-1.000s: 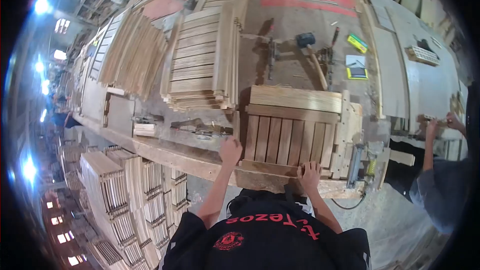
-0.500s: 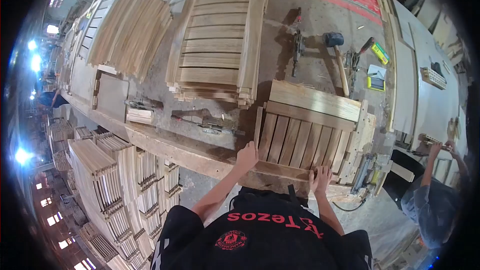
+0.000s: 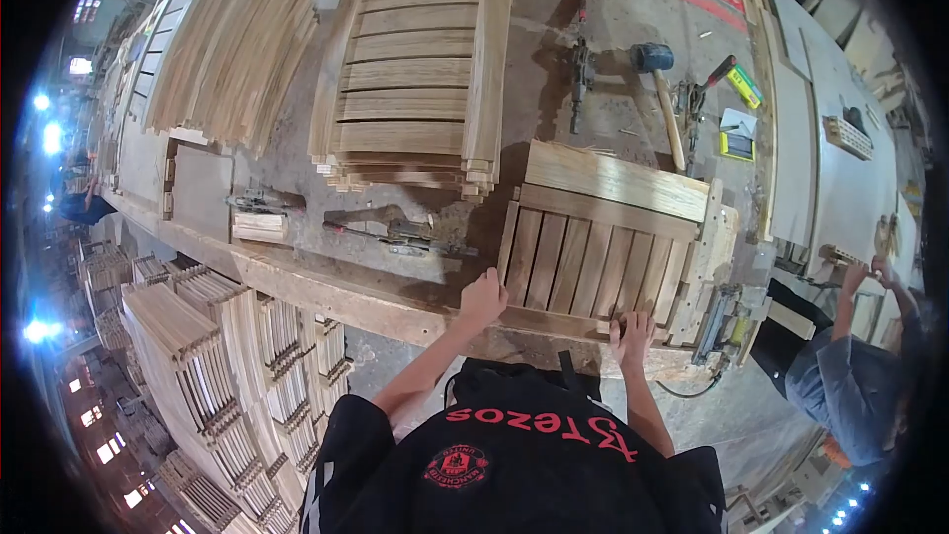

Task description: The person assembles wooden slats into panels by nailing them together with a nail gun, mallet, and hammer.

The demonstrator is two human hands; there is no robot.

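A slatted wooden panel lies on the workbench in front of me, with a wide board along its far edge. My left hand grips the near end of the panel's left side strip, fingers curled. At the near rail, right of the middle, is my right hand, its fingers bent over the edge and pressed on the rail. The side strip lies against the leftmost slat.
Slatted panels and loose strips are stacked at the back left. A mallet, clamps and a yellow box lie beyond the panel. Another person works at the right.
The left side strip, earlier apart from the slats and slanted, now sits against them, my left hand having moved with it. The whole view has shifted slightly.
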